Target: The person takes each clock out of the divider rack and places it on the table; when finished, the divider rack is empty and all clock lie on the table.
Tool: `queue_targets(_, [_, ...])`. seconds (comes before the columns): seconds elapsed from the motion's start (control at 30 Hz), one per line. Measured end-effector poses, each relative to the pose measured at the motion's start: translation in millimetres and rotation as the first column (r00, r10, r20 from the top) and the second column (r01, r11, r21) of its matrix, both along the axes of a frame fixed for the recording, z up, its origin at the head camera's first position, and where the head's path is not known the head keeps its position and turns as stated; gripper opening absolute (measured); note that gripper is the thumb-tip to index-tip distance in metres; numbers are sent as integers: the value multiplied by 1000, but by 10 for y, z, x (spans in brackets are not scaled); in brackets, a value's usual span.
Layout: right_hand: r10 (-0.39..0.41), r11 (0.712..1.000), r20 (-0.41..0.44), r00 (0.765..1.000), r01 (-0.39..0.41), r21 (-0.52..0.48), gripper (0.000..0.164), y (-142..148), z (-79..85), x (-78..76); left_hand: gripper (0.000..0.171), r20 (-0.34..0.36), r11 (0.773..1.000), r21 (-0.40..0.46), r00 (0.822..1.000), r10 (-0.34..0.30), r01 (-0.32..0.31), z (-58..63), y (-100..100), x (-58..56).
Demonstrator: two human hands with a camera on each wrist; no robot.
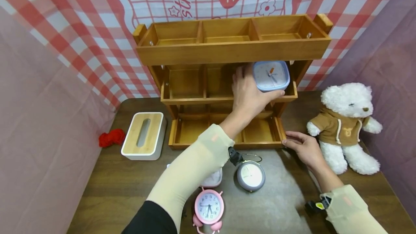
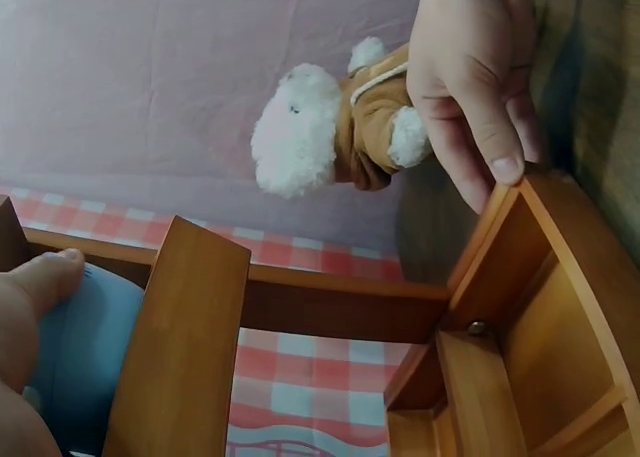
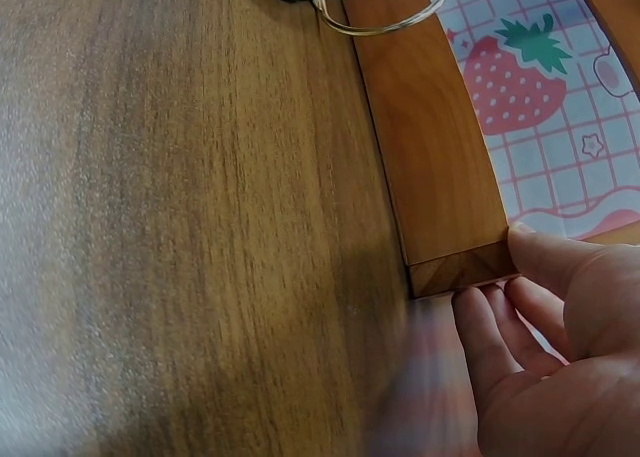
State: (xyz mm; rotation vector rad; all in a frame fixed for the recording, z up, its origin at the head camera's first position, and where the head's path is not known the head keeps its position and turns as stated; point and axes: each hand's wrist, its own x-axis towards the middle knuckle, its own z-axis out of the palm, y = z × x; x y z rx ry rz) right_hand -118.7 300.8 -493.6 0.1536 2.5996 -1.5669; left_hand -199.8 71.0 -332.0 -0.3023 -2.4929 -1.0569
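Observation:
My left hand (image 1: 247, 93) grips a light-blue square alarm clock (image 1: 271, 76), thumb along its lower edge and fingers at its left side. The clock's white dial faces up at the right compartment of the middle tier of a three-tier wooden shelf (image 1: 227, 54). In the left wrist view the blue clock (image 2: 92, 347) shows only partly, behind the thumb and a wooden board. At the bottom tier's front right corner, my right hand (image 1: 305, 149) pinches the wood between thumb and fingers. The right wrist view shows this grip at the shelf's end (image 3: 462, 269).
Before the shelf lie a grey round clock (image 1: 251, 175), a pink twin-bell alarm clock (image 1: 209, 207) and a pale pink clock (image 1: 213, 180) partly behind my left arm. A tissue box (image 1: 152, 118) and red bundle (image 1: 112, 138) lie left; a white teddy bear (image 1: 347, 125) sits right.

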Motion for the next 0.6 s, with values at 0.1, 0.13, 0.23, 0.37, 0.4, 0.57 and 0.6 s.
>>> queue_targets(0.1, [-2,1000,-1,1000,2,1,56,-3,-10,0,110,-36,998,48,998,-42,44,20,-43,67])
queue_targets(0.13, [-2,1000,-2,1000,2,0,56,-5,-14,2,111,-50,997,50,997,-56,58,27,-60,105])
queue_targets(0.23, [-6,1000,-6,1000,6,3,56,-7,-25,5,112,-82,993,45,991,-102,106,57,-112,247])
queue_targets(0.37, [-14,1000,-12,1000,14,20,54,-2,-27,12,112,-90,983,35,980,-177,181,71,-196,467])
queue_targets(0.4, [-15,1000,-16,1000,15,21,54,-1,-28,10,113,-85,979,36,977,-195,198,67,-220,520])
queue_targets(0.57, [-13,1000,-25,1000,13,16,54,-5,-36,-5,113,-37,963,37,963,-267,269,26,-349,779])
queue_targets(0.6, [-14,1000,-27,1000,15,15,53,-8,-38,-10,114,-26,959,33,960,-280,281,13,-380,831])
